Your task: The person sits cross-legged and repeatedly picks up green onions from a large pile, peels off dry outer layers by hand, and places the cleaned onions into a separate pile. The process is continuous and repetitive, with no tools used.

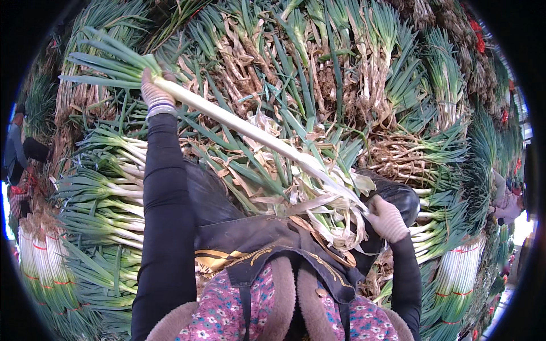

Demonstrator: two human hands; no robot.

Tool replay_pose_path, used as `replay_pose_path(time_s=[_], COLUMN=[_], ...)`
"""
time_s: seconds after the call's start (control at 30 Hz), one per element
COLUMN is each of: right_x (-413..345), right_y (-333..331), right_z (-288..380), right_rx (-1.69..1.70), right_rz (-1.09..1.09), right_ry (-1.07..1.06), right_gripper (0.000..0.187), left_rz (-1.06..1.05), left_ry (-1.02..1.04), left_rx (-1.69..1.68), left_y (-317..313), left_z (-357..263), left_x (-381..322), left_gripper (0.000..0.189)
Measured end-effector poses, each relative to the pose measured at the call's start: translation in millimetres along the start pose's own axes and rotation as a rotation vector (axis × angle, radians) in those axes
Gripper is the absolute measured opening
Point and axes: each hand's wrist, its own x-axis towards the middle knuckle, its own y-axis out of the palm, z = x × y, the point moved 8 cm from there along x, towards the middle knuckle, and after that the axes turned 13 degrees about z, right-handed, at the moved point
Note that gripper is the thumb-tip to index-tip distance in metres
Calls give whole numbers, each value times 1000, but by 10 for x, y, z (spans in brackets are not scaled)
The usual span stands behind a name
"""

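My left hand (157,91), in a knit glove, grips a long Chinese scallion (239,127) where its white stalk meets the green leaves. The stalk slants down to the right across my lap. Beside my right knee, my gloved right hand (387,218) is closed on a pale strip of outer skin (352,197) that runs to the stalk's lower end. Loose peeled skins (337,226) hang over my dark apron (264,234). Below the stalk lies a heap of dry husks and cut leaves (256,179).
Unpeeled scallions (328,81) with roots are piled ahead. Cleaned white scallions (123,192) lie in a stack on the left, others (422,238) on the right. Bundles tied with red bands stand at the left (40,260) and right (458,268). One person (17,145) is at far left, another (507,200) at far right.
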Motion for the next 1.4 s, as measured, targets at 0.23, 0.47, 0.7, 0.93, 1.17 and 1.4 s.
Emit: replay_pose_path(time_s=[0.23, 0.47, 0.7, 0.93, 1.17, 1.4], right_x=[47, 463, 36, -1355, -2412, -2520], right_y=[-250, 217, 265, -416, 156, 1576], right_z=[631, 1708, 1116, -324, -3297, -4736], right_rx=[184, 431, 957, 1528, 1340, 545], right_rz=[-159, -141, -136, -586, -1321, -822], right_ry=[-332, -591, -474, -544, 104, 1229], right_gripper=[40, 55, 62, 53, 44, 72], left_rz=[61, 549, 1112, 1534, 1126, 740], left_ry=[-36, -569, -488, -743, -1212, -1226], left_rx=[252, -634, 114, 500, 580, 707], left_y=[-28, 1488, 3510, 4237, 2777, 1689], left_z=[75, 1066, 1488, 2071, 2502, 2186], left_x=[-21, -887, -2163, -3534, -3155, -2668], left_gripper=[51, 53, 79, 100, 81, 72])
